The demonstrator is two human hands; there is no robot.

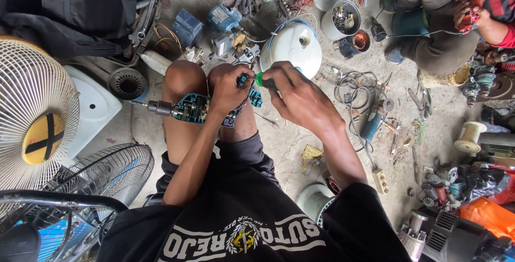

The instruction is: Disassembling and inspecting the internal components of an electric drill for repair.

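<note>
Left hand: closed around the rear of an opened teal drill, steadying it across the bare knees.
Drill: lying level, chuck and bit pointing to the left of view, casing half off with gears showing; handle end hidden under the left hand.
Right hand: fingers curled tight round a green-handled screwdriver, tip hidden where it meets the drill just beside the left thumb.
Hands together: almost touching, both above the knees, drill between and beneath them.
Fans: two in view at near left, a dark wire guard low down and a cream grille with a yellow hub above it.
Floor at right: power strip, tangled grey cable, spool of pale thread, scattered small tools.
White round housing: just beyond the hands, domed, with a blue cord over it.
Grey tub: farther off, open, holding small metal parts, count unclear.
Copper-wound motor part: one, beside the tub.
Other person: seated at far right, both hands on a red object.
</note>
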